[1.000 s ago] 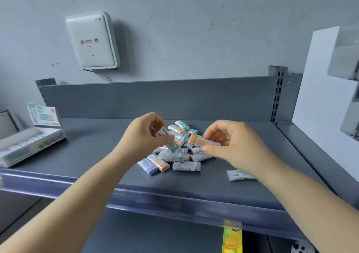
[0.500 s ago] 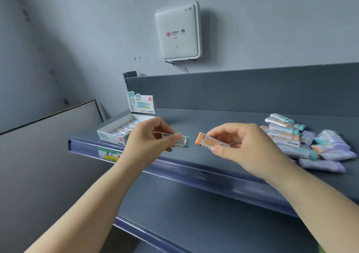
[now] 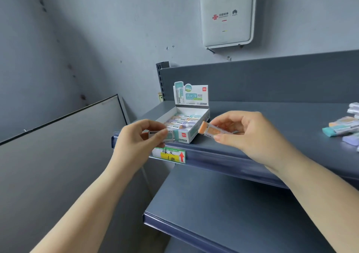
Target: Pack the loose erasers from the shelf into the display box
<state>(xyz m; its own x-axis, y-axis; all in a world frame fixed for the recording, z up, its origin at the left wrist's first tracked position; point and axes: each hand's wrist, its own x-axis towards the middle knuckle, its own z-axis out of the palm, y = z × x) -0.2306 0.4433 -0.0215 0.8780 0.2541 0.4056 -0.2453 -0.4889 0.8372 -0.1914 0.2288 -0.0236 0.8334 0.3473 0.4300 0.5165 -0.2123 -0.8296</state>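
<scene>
The white display box [image 3: 194, 134] stands at the shelf's left end with its printed lid flap upright; rows of wrapped erasers lie inside. My left hand [image 3: 136, 143] pinches a teal-tipped eraser [image 3: 172, 135] just in front of the box's near corner. My right hand [image 3: 250, 136] pinches an orange-tipped eraser [image 3: 208, 129] right beside the box's near right side. The pile of loose erasers [image 3: 343, 128] lies on the shelf at the far right edge of the view, partly cut off.
The grey shelf [image 3: 272, 120] has a raised back panel and a front rail with a yellow and green price label [image 3: 169, 154]. A lower shelf [image 3: 213, 204] sits below. A white router box [image 3: 225, 15] hangs on the wall. A grey panel [image 3: 58, 155] leans at left.
The view has swung left, from the pile to the display box. Both hands, each with its eraser, have come up close to the box's front.
</scene>
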